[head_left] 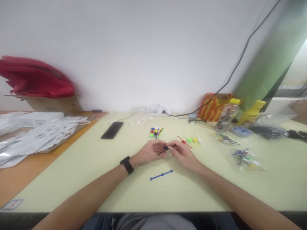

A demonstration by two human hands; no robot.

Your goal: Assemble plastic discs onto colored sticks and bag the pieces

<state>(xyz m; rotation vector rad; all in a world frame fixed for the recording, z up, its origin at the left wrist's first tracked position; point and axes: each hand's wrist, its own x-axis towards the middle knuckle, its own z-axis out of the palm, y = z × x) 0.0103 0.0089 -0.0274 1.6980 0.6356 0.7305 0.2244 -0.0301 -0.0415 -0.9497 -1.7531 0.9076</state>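
Note:
My left hand (pixel 151 151), with a black watch (pixel 127 164) on its wrist, has its fingers curled around a small black arrow spinner (pixel 162 152). My right hand (pixel 184 154) pinches the same piece from the other side with thumb and fingertips; its middle is partly hidden by fingers. On the table below both hands lies a blue arrow (pixel 162 174). A red arrow spinner (pixel 184 141) rests just beyond my right hand. Past my left hand is a cluster of coloured round pieces (pixel 154 131) with several thin arrows (pixel 160 132) beside it.
Green and yellow round pieces (pixel 192 140) lie at right, then plastic bags of parts (pixel 247 159). A drink bottle (pixel 227 115), a yellow bottle (pixel 251 114) and glasses (pixel 197 121) stand or lie behind. A phone (pixel 112 130) lies left; white strips (pixel 43 137) are farther left.

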